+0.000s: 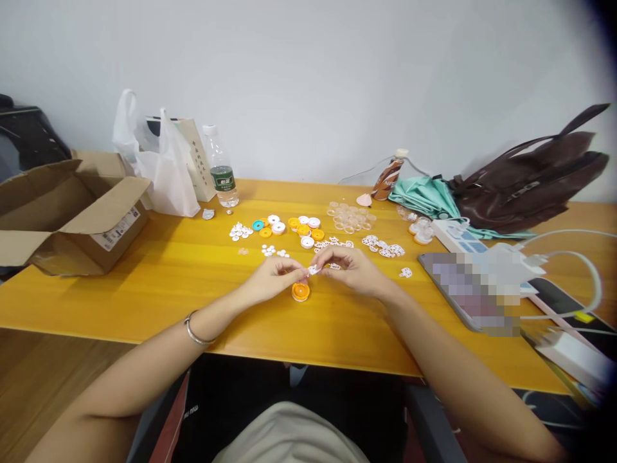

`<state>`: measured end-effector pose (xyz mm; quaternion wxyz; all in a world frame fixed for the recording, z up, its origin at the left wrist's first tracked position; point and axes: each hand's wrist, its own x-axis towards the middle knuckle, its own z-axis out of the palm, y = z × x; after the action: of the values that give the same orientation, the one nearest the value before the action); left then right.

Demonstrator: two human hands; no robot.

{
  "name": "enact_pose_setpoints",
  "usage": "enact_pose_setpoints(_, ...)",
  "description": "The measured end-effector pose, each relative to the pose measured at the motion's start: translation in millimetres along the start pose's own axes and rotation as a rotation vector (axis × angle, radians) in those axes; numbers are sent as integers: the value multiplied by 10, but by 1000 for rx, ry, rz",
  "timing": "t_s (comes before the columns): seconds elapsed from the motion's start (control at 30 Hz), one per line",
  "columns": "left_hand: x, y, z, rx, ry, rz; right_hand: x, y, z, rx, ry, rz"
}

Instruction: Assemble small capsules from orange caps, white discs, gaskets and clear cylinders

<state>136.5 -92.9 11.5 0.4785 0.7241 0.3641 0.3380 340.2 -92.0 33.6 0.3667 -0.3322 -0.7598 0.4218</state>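
Above the near middle of the table (159, 283), just beyond the orange disc (301, 292), the left hand (270, 278) and the right hand (353, 271) both pinch a small white piece (313, 269), which is probably light, thin and rather stiff, so its edges seem the safest hold.

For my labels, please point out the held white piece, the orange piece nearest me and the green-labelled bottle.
White piece (313, 270), head view: its visible middle.
Orange piece (301, 292), head view: its centre.
Green-labelled bottle (223, 179), head view: its label.
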Motion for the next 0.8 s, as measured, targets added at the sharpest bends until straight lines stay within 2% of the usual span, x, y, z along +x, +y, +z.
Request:
enact_pose_setpoints(0.13, 6, -25, -14, -162, -63, -65, -13, 7, 40, 52, -3, -15)
enact_pose_setpoints(0.27, 17, -27, -38, -199, -45, -80, -5, 11, -3, 111, -11, 9)
enact_pose_setpoints(0.37, 26, -17, -46, -200, 7, -91, 1, 53, -194, 61, 129, 66)
enact_pose_setpoints(0.43, 30, -11, -45, -203, 56, -100, -7, 115, -376, -71, 271, 121)
enact_pose_setpoints(0.47, 32, -8, -44, -202, 82, -102, -16, 153, -467, -175, 291, 175)
enact_pose_setpoints(0.57, 36, -2, -42, -188, 140, -97, -55, 264, -673, -462, 209, 352)
enact_pose_setpoints(0.63, 39, 1, -42, -178, 158, -93, -78, 320, -729, -569, 142, 424)
enact_pose_setpoints(0.8, 44, -4, -42, -159, 153, -89, -68, 420, -692, -651, 29, 362)
